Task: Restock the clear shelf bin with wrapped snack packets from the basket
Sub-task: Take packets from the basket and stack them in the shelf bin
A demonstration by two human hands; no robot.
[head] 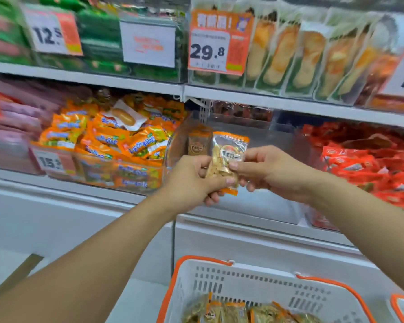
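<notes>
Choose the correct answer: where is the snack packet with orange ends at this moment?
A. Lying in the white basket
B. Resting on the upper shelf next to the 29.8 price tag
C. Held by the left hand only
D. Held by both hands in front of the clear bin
D: the left hand and the right hand both grip the snack packet before the clear bin.

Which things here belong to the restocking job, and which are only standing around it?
Part of the job:
- snack packet, held by left hand and right hand
- clear bin, one packet already inside
- white basket with more packets

Not part of it:
- orange packets in the bin to the left
- red packets to the right
- price tag 29.8
</notes>
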